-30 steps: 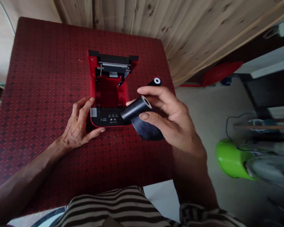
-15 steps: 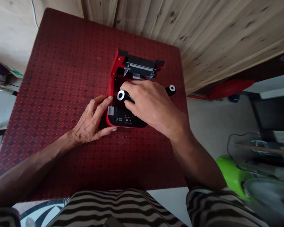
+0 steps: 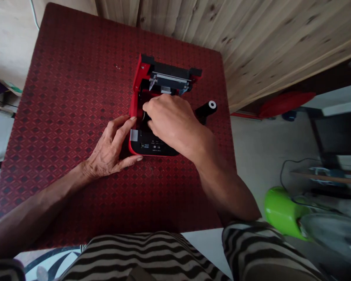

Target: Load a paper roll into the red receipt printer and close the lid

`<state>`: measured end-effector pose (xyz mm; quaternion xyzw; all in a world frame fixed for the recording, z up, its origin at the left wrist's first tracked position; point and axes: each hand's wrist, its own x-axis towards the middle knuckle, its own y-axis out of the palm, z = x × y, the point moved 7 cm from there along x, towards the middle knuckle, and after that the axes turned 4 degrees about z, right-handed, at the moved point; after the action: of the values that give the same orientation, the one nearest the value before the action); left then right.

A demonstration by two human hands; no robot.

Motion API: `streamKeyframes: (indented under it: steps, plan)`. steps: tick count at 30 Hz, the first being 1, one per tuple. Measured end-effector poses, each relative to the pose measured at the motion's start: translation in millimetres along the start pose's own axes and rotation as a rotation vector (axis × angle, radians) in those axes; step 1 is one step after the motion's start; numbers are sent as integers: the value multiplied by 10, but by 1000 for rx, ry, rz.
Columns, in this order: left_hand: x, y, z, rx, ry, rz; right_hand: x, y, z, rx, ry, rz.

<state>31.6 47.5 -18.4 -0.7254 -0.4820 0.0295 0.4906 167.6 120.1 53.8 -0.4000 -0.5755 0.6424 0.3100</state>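
Observation:
A red and black printer (image 3: 152, 148) stands on the table, its lid (image 3: 170, 82) raised at the far side. My left hand (image 3: 107, 150) lies against the printer's left side with fingers apart, the thumb along the front edge. Over the open bay, my right hand (image 3: 175, 125) is closed round a black ribbon roll (image 3: 146, 119), which is mostly hidden under the fingers and sits low inside the printer. A second black ribbon roll (image 3: 206, 109) with a white core end is just right of the printer, partly behind my right hand.
The table (image 3: 76, 89) has a red patterned cover, and a plank wall (image 3: 199, 23) borders its far side. Off to the right are a red object (image 3: 286, 104), a bright green bin-like container (image 3: 283, 210) and a shelf with a cable.
My right hand has moved left and down into the bay with the ribbon roll; its white end is now almost hidden. My left hand stays against the printer. More of the second roll shows.

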Motion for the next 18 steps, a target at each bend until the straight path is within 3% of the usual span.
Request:
streamKeyframes:
  steps: [5,10,15,18]
  plan:
    - [2,-3,-5,-4,-5,6,70,131,-124,166,-73,-82]
    - [1,-5,-8,0,-4,5,62,178,-174,208,-13,-73]
    - [-3,-4,6,29,-20,23,-45,124,-158,187,-37,-109]
    - [3,-14,9,35,-34,25,-230,-16,-139,158,-20,-146]
